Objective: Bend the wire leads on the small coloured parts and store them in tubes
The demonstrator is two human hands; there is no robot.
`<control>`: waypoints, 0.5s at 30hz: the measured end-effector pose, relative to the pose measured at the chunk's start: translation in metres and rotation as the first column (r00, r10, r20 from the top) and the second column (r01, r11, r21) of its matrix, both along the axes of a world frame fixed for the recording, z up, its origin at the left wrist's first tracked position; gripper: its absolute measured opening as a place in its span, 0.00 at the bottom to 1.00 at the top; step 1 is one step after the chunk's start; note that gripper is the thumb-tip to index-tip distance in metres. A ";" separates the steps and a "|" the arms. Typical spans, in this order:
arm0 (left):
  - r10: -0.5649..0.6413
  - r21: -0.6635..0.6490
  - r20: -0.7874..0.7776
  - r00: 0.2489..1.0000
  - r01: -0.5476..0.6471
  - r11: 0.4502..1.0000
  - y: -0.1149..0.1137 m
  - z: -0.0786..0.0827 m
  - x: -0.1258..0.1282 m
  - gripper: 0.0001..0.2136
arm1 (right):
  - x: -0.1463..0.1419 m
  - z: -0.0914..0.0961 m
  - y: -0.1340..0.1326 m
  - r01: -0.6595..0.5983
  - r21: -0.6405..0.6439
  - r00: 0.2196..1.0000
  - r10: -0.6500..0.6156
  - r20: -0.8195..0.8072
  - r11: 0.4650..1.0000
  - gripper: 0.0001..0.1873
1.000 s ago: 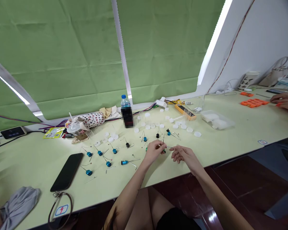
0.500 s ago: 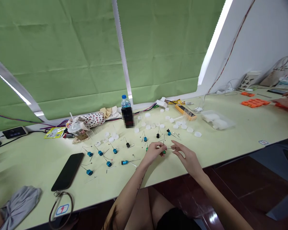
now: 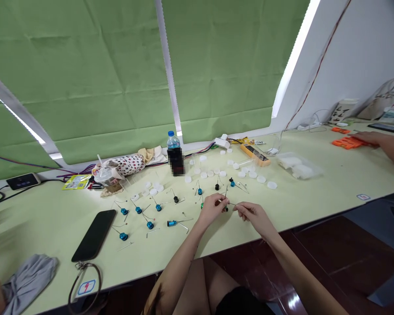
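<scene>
Above the workbench [image 3: 315, 197], left hand's [image 3: 212, 209] grip pinching a wire lead [image 3: 230, 204], right hand's [image 3: 253, 218] grip pinching its end

Left forearm [image 3: 180, 249] and right forearm [image 3: 287, 253] angled inward, converging at centre. Left hand [image 3: 212, 210] curled, fingers [image 3: 218, 201] pinched closed. Right hand [image 3: 253, 217] held just beside it, palm down, thumb and forefinger drawn together at the tips, remaining fingers loosely curled.
</scene>
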State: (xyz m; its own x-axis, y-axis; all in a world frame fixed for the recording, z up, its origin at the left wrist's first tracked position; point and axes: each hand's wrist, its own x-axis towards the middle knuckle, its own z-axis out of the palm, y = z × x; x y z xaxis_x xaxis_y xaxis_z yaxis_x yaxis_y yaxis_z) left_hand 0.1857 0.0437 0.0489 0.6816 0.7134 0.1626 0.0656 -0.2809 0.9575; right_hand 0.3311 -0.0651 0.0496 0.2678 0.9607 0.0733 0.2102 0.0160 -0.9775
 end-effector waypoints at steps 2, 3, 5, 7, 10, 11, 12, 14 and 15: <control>-0.030 -0.088 0.018 0.999 0.031 0.996 0.001 -0.002 0.000 0.15 | 0.001 -0.003 -0.001 0.046 0.064 0.992 -0.053 0.116 0.997 0.18; -0.045 -0.120 0.033 0.998 0.048 0.992 0.002 -0.002 0.001 0.16 | 0.000 -0.004 -0.001 0.059 0.085 0.986 -0.072 0.153 0.995 0.17; -0.065 -0.162 0.063 0.996 0.075 0.984 0.003 -0.002 0.000 0.16 | -0.001 -0.007 -0.001 0.070 0.110 0.978 -0.089 0.188 0.991 0.18; -0.076 -0.186 0.075 0.994 0.088 0.979 0.003 -0.002 0.000 0.17 | -0.002 -0.010 0.000 0.079 0.123 0.976 -0.102 0.193 0.989 0.18; -0.080 -0.203 0.075 0.994 0.094 0.975 0.004 -0.003 -0.001 0.17 | -0.003 -0.015 0.001 0.093 0.125 0.975 -0.115 0.188 0.988 0.19; -0.077 -0.207 0.079 0.994 0.092 0.974 0.004 -0.004 -0.001 0.17 | -0.002 -0.017 0.001 0.096 0.121 0.974 -0.118 0.191 0.988 0.19; -0.070 -0.210 0.083 0.994 0.086 0.974 0.005 -0.005 -0.001 0.17 | 0.000 -0.019 0.001 0.100 0.116 0.972 -0.122 0.202 0.988 0.19; -0.047 -0.208 0.090 0.995 0.065 0.976 0.006 -0.008 0.000 0.17 | 0.004 -0.024 0.001 0.124 0.114 0.954 -0.150 0.261 0.986 0.19; -0.032 -0.203 0.089 0.996 0.050 0.978 0.006 -0.009 0.000 0.17 | 0.006 -0.027 0.000 0.146 0.119 0.932 -0.176 0.315 0.982 0.18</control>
State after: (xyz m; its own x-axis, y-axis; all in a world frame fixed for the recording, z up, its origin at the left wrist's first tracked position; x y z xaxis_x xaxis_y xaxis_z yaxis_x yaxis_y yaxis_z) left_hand 0.1854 0.0499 0.0398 0.7011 0.7092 0.0742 -0.0253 -0.0793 0.9965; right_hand 0.3372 -0.0647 0.0222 0.3654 0.8916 0.2675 0.5217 0.0419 -0.8521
